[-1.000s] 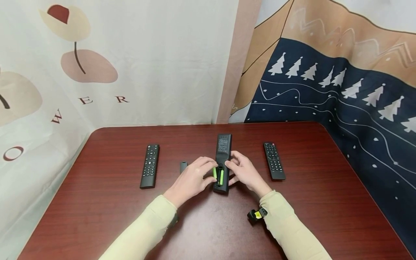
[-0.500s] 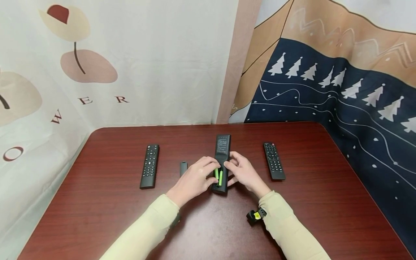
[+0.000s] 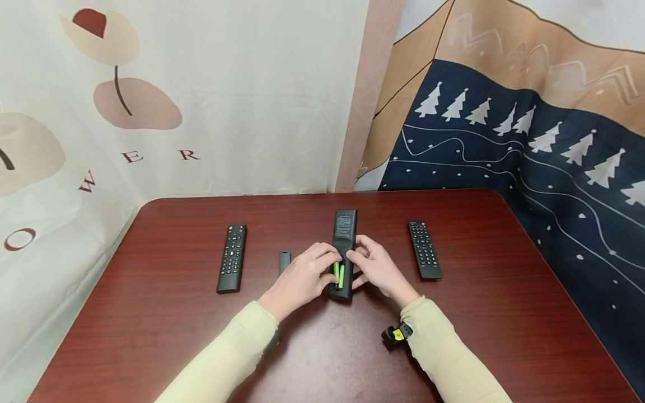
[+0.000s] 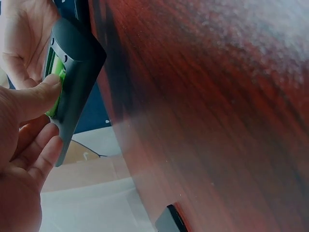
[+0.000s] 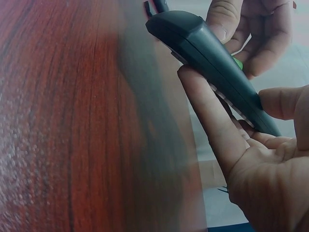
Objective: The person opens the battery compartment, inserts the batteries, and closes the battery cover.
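A black remote control (image 3: 345,228) is held back side up, raised off the table, its battery compartment uncovered. My right hand (image 3: 379,267) grips it from the right, thumb on one edge and fingers beneath, as the right wrist view shows. Two green batteries are at the compartment: one battery (image 3: 341,277) lies along its right side. My left hand (image 3: 306,275) pinches the other battery (image 3: 336,272) at the left side. In the left wrist view, my left thumb (image 4: 46,92) presses against that green battery (image 4: 55,104); its far end is partly hidden by fingers.
A small dark battery cover (image 3: 284,259) lies left of the remote, partly behind my left hand. One black remote (image 3: 232,257) rests button side up at the left, another remote (image 3: 425,250) at the right. Patterned curtains (image 3: 252,101) hang behind the brown table (image 3: 166,336).
The battery in my left hand has moved right, from the remote's left edge into the compartment. The remote and both hands have shifted slightly; the other things stay put.
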Demonstrator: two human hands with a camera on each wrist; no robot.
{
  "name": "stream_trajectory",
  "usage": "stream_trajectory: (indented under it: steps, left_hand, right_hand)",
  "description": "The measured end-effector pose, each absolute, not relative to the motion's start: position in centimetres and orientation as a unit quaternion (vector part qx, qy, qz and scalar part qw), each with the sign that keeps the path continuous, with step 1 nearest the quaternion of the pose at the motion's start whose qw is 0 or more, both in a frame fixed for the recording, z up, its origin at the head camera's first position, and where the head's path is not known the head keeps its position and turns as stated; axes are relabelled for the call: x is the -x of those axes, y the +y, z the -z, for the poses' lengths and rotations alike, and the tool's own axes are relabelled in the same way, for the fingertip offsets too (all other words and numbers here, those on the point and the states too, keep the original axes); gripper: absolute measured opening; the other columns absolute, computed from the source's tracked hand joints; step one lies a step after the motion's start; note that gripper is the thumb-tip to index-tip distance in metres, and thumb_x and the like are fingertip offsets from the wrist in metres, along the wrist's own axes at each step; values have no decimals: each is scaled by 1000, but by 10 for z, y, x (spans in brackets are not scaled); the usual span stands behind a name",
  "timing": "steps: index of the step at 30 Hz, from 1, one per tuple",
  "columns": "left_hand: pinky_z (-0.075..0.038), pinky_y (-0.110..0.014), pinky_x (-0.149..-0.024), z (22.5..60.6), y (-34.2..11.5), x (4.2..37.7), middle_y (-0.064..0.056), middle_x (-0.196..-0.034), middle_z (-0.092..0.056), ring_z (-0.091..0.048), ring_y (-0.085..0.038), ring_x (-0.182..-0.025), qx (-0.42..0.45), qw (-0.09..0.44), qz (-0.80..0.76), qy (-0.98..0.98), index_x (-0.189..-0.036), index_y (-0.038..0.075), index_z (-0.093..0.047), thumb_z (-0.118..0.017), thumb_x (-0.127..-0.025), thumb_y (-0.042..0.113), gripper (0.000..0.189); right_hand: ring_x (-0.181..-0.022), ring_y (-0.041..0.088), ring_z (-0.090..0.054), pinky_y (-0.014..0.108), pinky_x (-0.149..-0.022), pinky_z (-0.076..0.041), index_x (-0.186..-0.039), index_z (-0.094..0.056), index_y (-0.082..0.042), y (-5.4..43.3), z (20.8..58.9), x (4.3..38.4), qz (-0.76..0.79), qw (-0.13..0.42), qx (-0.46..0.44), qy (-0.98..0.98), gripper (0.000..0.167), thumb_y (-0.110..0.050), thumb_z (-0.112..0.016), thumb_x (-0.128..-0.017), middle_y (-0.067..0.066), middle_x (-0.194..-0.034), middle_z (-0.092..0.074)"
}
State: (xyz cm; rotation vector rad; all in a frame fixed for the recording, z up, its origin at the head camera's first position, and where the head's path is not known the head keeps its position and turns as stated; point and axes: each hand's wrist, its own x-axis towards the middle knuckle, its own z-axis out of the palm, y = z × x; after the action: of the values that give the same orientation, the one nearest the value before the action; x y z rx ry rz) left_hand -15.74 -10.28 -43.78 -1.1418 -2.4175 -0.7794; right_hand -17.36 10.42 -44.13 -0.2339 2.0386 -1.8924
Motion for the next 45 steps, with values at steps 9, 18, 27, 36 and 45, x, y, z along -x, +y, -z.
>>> stream_trajectory:
  steps: [9,18,27,36,45]
  left_hand:
    - [-57,-28,-90,438,-103,155,-5,-112,-68,-64,-19,-106,400,178,270,-857,-110,2,-72,-89,-77,1,36]
    - [-56,-31,-93,441,-104,151,-7,-117,-68,-64,-19,-110,397,178,274,-858,-114,3,-72,-87,-84,12,35]
    - [-53,-34,-101,444,-107,149,-6,-129,-64,-61,-20,-120,400,163,269,-861,-124,6,-69,-94,-74,29,61]
    - [-49,-37,-108,446,-106,148,-9,-137,-61,-59,-24,-127,415,175,245,-858,-133,6,-66,-96,-72,20,69]
    - [-46,-33,-111,441,-105,149,-7,-134,-63,-59,-22,-126,419,183,222,-861,-135,5,-64,-95,-74,18,70]
  right_hand:
    - [-82,23,-74,48,-59,-63,-140,-48,3,105,441,174,671,172,78,717,35,-6,-50,-106,23,-110,-69]
    - [-80,25,-74,46,-58,-63,-140,-47,4,106,441,175,682,165,69,709,36,-7,-49,-106,26,-115,-68]
    - [-79,25,-75,46,-59,-63,-140,-47,4,107,435,176,687,154,67,707,35,-8,-48,-106,27,-114,-67]
    - [-78,23,-75,45,-60,-63,-140,-48,3,109,432,177,695,150,61,701,35,-8,-48,-106,24,-113,-68]
    - [-76,20,-74,42,-58,-63,-140,-48,3,110,430,177,694,141,57,704,36,-8,-49,-106,21,-109,-69]
